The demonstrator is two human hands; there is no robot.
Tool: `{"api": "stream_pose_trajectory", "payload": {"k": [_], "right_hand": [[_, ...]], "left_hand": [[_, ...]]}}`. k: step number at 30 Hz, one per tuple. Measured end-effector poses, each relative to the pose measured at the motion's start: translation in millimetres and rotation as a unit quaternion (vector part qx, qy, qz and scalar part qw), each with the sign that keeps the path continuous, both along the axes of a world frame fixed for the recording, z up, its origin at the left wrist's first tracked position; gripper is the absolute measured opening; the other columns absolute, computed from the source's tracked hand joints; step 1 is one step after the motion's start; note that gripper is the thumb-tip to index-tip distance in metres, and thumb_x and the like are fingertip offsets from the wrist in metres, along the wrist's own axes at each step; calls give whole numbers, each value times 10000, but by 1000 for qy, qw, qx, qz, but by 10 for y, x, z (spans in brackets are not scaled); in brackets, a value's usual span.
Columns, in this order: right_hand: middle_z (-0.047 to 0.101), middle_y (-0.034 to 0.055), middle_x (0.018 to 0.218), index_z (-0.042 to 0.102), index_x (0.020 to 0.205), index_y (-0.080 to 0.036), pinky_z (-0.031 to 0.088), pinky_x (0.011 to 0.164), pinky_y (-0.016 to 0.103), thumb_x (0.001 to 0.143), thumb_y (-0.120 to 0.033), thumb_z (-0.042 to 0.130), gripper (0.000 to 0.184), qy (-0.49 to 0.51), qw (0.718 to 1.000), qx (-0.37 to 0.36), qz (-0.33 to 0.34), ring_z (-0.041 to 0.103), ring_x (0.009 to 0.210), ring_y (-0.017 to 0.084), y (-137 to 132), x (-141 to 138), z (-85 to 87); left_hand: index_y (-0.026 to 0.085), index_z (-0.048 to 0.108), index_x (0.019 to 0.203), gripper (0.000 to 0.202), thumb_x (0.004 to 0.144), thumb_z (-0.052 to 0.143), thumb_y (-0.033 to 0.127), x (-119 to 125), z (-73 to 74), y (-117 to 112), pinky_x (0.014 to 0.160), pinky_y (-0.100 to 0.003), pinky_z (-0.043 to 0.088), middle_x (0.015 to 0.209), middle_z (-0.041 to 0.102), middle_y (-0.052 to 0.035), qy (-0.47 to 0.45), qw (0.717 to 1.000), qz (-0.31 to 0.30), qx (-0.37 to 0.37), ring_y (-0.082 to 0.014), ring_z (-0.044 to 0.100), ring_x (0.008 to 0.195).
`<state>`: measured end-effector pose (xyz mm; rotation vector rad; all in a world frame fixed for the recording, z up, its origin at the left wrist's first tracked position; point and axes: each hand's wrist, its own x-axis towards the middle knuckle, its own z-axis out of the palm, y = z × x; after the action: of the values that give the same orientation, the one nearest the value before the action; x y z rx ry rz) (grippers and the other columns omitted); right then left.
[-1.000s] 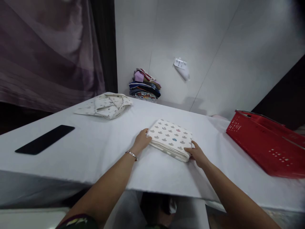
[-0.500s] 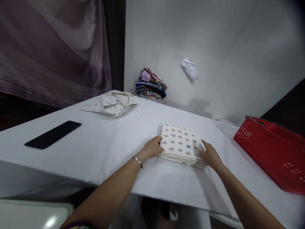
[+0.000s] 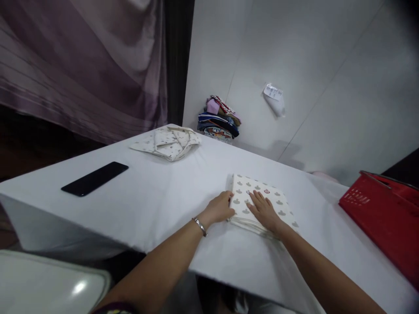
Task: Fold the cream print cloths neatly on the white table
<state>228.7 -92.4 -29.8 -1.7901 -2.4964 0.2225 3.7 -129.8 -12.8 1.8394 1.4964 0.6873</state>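
A folded cream cloth (image 3: pixel 240 203) with grey printed shapes and a small red motif lies on the white-covered table. At its left edge is my left hand (image 3: pixel 221 207), thumb and fingers closed about the side of the fold, a silver bracelet on the wrist. My right hand (image 3: pixel 263 211) rests flat on top of the cloth with fingers stretched, covering part of the print. Farther back on the left, a second cream cloth item (image 3: pixel 172 141) with a small print lies loosely bunched.
A black phone-like slab (image 3: pixel 94 179) lies on the left of the white table (image 3: pixel 157 192). On the right stands a red plastic basket (image 3: pixel 382 218). Folded clothes (image 3: pixel 218 120) are stacked by the wall behind. A white chair or stool top (image 3: pixel 49 283) shows at lower left.
My right hand has moved from the cloth's right edge onto its top and flattened there. My left hand stays at the left edge. The whole view has shifted slightly.
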Motion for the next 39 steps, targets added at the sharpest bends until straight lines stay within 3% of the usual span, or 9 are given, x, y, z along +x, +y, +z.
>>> {"api": "stream_pose_trajectory", "payload": {"k": [4,8,14,18,22,25,30,35,39], "right_hand": [[182,94,1498,303,1407,-208,129,1080,501,900,-496,338,584,3,1000,-16,-6,105,1381,246,88,-45,110],[151,102,1505,275,1417,-195,121,1081,494,900,-497,341,602,31,999,29,22,81,1385,241,346,-334,225],[225,99,1487,280,1410,-188,104,1080,500,923,-441,310,550,8,999,48,17,136,1376,241,644,-707,90],[231,87,1486,277,1412,-195,109,1083,484,931,-439,280,540,13,998,59,24,141,1376,223,653,-680,-10],[230,78,1487,279,1411,-197,107,1083,482,931,-442,275,539,13,997,67,27,145,1374,221,645,-650,-25],[228,77,1487,287,1408,-191,107,1083,486,930,-448,282,542,13,997,72,30,148,1373,227,653,-659,-24],[267,71,1474,350,1381,-209,124,1087,476,925,-446,301,516,65,996,54,28,171,1370,215,661,-628,13],[459,36,1364,484,1289,-216,247,1077,362,942,-369,232,456,204,976,69,-19,338,1302,158,652,-544,63],[491,50,1330,555,1206,-204,265,1067,372,910,-294,334,380,156,982,105,20,353,1289,203,630,-553,52]], "left_hand": [[222,472,1173,534,650,569,252,12,-15,-4,761,-272,437,1202,548,-62,10,1000,-2,4,-215,577,957],[215,464,1186,546,651,568,248,9,-25,-4,793,-283,432,1209,543,-70,12,1000,-8,6,-224,567,985],[210,473,1166,528,648,570,250,-7,-60,21,754,-274,437,1186,552,-76,6,1000,-14,4,-219,572,961],[214,474,1158,522,648,583,234,3,-93,56,725,-243,434,1103,595,-48,-33,999,6,-14,-184,588,903],[198,493,1126,452,718,575,374,21,-124,83,683,-238,426,1049,611,-45,-57,995,71,-34,-163,595,830],[183,568,958,352,742,555,461,27,-136,94,665,-248,421,915,646,-43,-46,996,77,-18,-171,590,787],[173,613,745,301,821,442,409,27,-146,141,645,-246,425,761,660,-34,-63,996,60,-5,-157,581,711],[190,654,820,199,766,467,229,39,-200,194,698,-229,442,854,675,-13,-111,993,50,3,-140,587,776],[188,667,842,213,744,523,308,47,-231,182,723,-248,435,922,665,-44,-72,995,66,38,-163,583,815]]}}
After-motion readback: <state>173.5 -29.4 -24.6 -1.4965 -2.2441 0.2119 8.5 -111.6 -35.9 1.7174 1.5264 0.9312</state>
